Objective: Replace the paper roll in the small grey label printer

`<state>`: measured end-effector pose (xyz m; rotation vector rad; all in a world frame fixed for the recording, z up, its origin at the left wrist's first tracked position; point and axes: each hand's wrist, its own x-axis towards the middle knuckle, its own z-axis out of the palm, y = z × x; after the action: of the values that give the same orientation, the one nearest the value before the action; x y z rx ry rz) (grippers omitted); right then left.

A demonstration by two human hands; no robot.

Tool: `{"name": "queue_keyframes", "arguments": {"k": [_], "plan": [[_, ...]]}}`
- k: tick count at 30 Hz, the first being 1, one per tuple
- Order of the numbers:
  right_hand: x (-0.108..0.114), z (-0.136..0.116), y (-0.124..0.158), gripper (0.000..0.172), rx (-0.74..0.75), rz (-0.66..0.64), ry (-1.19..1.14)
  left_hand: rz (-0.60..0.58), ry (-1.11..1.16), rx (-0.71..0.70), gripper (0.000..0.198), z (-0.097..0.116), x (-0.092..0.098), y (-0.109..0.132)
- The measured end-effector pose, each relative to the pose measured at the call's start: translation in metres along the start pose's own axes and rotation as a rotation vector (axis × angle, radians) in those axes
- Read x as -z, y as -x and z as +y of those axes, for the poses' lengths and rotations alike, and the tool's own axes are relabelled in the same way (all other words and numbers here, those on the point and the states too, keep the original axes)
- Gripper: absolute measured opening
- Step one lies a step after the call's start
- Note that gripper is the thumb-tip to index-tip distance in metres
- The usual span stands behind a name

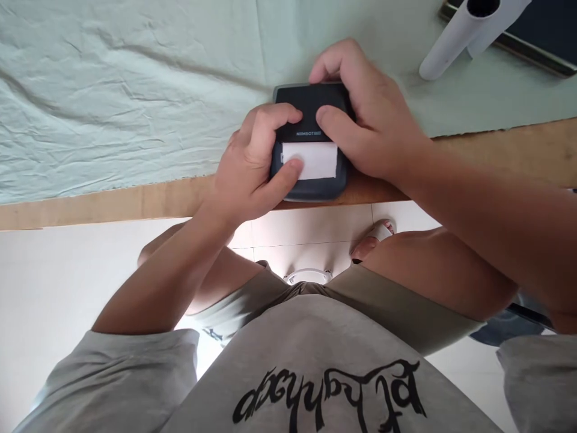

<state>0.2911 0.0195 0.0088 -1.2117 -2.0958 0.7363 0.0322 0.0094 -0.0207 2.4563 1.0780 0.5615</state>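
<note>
A dark label printer [311,191] with "NIIMBOT" lettering lies at the table's near edge, between my two hands. A white paper label [322,161] shows on its lower part. My left hand [252,153] grips the printer's left side, its thumb resting on the white paper and a fingertip on the black cover [300,96]. On the other side, my right hand [367,111] is wrapped round the upper right corner, with the thumb on the cover and the fingers over the far edge. The undersides of the fingers are partly hidden.
A pale green cloth [157,90] covers the wooden table [135,201], whose bare front edge shows. White paper rolls [448,45] and a dark flat object [543,36] are at the upper right. My legs are below the table edge.
</note>
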Motion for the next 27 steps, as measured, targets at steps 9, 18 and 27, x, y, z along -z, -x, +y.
{"name": "queue_keyframes", "arguments": {"k": [9,18,27], "plan": [[0.0,0.008,0.007,0.027,0.041,0.047,0.025,0.052,0.07,0.062,0.06,0.037,0.008,-0.003],[-0.001,0.018,0.012,0.062,0.092,0.092,0.011,0.076,0.154,0.069,0.057,0.033,0.005,-0.006],[0.003,0.011,0.017,0.046,0.016,0.058,0.005,-0.009,0.045,0.094,0.061,0.035,0.011,-0.001]]}}
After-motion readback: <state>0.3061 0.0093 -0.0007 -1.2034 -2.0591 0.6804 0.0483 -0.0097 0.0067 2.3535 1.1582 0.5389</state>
